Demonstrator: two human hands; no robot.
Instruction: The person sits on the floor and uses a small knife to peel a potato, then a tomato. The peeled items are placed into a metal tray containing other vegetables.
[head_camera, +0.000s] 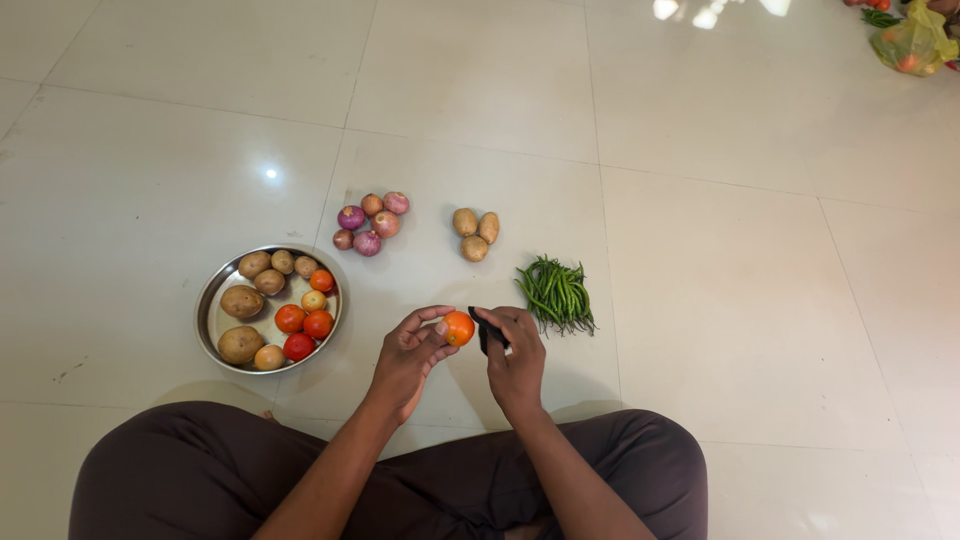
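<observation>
My left hand (408, 352) pinches a tomato (459, 328) at its fingertips; my right hand (515, 350), closed round a dark tool (483, 330), touches it. Light, smooth, bruisable: hold sides gently.

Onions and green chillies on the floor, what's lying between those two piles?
In the head view, three potatoes lie on the floor tiles between the onions and the green chillies.

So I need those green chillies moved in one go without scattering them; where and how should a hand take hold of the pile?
Probably across the middle of the green chillies, coming straight down from above. They lie flat on the floor tiles in a loose bundle, mostly running one way, so fingers closing from both long sides should gather them. The right hand, nearest, holds a dark tool.
</observation>
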